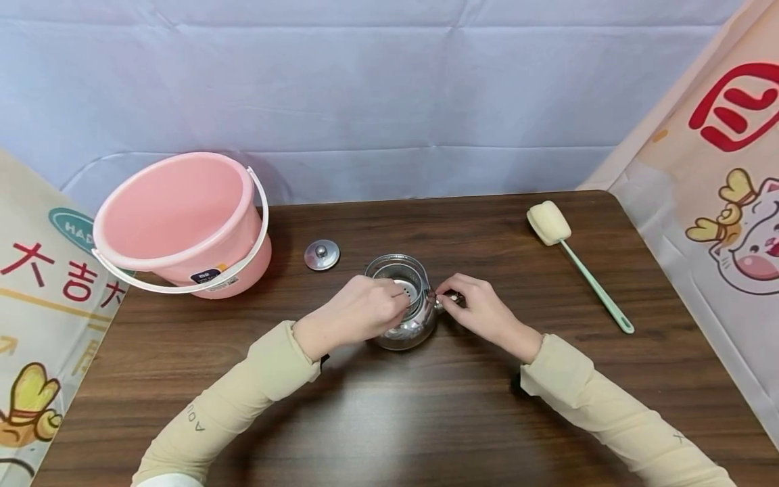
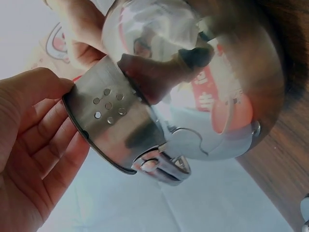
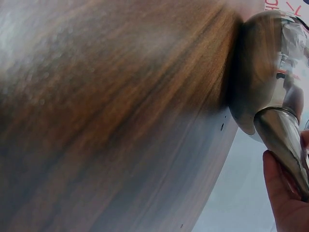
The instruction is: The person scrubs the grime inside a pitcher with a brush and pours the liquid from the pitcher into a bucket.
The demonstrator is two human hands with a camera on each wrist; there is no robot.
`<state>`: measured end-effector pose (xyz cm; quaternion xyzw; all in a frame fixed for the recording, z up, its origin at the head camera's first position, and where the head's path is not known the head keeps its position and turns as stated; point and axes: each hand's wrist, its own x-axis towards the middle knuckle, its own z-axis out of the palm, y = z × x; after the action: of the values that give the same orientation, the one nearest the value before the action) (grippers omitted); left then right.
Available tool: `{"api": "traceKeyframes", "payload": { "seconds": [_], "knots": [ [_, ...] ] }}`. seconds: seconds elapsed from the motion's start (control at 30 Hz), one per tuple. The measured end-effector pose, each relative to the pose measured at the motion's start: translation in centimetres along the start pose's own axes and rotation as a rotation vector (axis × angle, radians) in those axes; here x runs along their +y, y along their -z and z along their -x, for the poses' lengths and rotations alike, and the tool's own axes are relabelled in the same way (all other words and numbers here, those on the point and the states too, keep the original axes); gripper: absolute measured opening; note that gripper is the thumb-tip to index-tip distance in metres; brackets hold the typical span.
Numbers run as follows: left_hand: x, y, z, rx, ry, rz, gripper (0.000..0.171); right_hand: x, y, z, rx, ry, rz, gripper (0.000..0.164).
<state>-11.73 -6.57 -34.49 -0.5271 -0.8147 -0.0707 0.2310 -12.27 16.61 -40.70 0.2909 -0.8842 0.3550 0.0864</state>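
Note:
A shiny steel kettle [image 1: 403, 335] stands on the table with its top uncovered. A round steel strainer [image 2: 107, 113] with small holes in its side stands at the kettle's mouth. My left hand [image 1: 371, 308] pinches the strainer's rim, thumb [image 2: 41, 82] on one side and fingers beneath. On the other side, my right hand [image 1: 477, 304] holds the kettle's spout [image 3: 282, 140] between thumb and fingers. The kettle's lid [image 1: 322, 255], with its small knob, lies on the table to the left, apart from both hands.
A pink bucket [image 1: 243, 216] with a white handle stands at the back left. At the right lies a sponge brush [image 1: 549, 223] with a long green handle. A pale cloth [image 1: 377, 101] hangs behind the wooden table [image 1: 395, 419].

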Motion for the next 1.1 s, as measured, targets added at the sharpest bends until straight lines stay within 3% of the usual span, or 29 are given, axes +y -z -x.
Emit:
{"api": "traceKeyframes", "payload": {
  "seconds": [0.27,0.83,1.1],
  "knots": [
    [-0.4,0.8,-0.3,0.039,-0.018,-0.020,0.017,0.0,0.0,0.0,0.002,0.002,0.003,0.005],
    [-1.5,2.7,-1.0,0.064,0.028,-0.007,0.016,0.2,-0.1,0.0,-0.004,-0.003,0.014,0.005],
    [-2.2,3.4,-1.3,0.115,0.039,-0.027,0.017,0.0,0.0,0.0,0.001,0.000,0.018,0.006]
  ]
}}
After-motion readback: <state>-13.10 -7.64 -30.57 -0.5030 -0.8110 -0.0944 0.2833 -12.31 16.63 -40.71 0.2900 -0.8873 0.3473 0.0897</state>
